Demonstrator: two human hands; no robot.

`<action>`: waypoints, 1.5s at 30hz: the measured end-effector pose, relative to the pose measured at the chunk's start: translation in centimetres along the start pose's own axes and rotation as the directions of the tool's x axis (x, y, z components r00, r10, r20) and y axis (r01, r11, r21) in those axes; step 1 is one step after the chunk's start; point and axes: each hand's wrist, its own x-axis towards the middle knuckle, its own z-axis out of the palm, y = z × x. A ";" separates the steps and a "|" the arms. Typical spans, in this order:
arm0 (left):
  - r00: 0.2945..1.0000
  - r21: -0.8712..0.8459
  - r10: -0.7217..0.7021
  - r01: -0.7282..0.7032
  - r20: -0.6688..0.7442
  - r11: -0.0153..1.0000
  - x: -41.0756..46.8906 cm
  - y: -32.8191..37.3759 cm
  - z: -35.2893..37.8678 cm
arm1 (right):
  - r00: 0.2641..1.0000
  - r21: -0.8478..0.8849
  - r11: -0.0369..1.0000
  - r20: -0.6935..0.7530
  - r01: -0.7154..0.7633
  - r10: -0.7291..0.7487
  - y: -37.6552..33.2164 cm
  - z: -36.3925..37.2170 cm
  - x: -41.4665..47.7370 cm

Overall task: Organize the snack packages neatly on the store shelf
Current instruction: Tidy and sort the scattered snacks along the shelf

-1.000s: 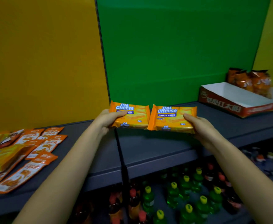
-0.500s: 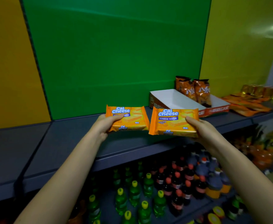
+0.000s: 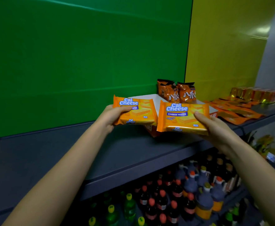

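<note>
Orange left pack (image 3: 138, 112): left hand (image 3: 111, 116), thumb atop; right pack (image 3: 180, 120): right hand (image 3: 214, 128) likewise

The left packet (image 3: 137, 112), held in the left hand (image 3: 111, 117), reads "Cal Cheese" in white letters. The thumb covers its blue banner except for "AFER". The right packet (image 3: 181, 119), in the right hand (image 3: 214, 128), reads "Cal Cheese" above "CHEESE WAFER". Each repeats "Cal Cheese" in small letters on its near edge. Bags (image 3: 176, 93) beyond the right hand carry large white Chinese characters, the first like "八".
</note>
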 end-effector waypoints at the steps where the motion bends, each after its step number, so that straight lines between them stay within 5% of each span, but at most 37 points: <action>1: 1.000 0.010 0.008 -0.009 0.011 1.000 1.1 0.2 0.5 | 1.000 -0.003 1.000 -0.021 0.002 -0.002 -0.3 -0.3 1.2; 17: 1.000 0.015 0.007 -0.008 0.022 1.000 15.0 0.2 6.0 | 0.990 -0.214 0.966 0.035 0.142 -0.138 -2.5 -1.2 15.6; 30: 0.991 0.282 0.083 -0.051 -0.101 0.958 19.8 -2.0 9.8 | 0.967 -0.336 0.911 0.171 0.239 -0.191 -1.7 -0.2 22.8; 37: 0.941 0.780 0.260 0.008 -0.218 0.626 21.0 -2.4 9.3 | 0.930 -0.442 0.833 0.299 0.334 -0.214 -1.4 0.3 23.9; 42: 0.934 0.921 0.331 -0.008 -0.132 0.389 21.0 -0.7 7.8 | 0.896 -0.535 0.733 0.373 0.421 -0.242 -1.3 1.3 25.0; 45: 0.954 0.939 0.287 -0.015 -0.090 0.344 21.2 -0.2 6.5 | 0.876 -0.524 0.727 0.426 0.443 -0.227 -0.9 2.1 25.9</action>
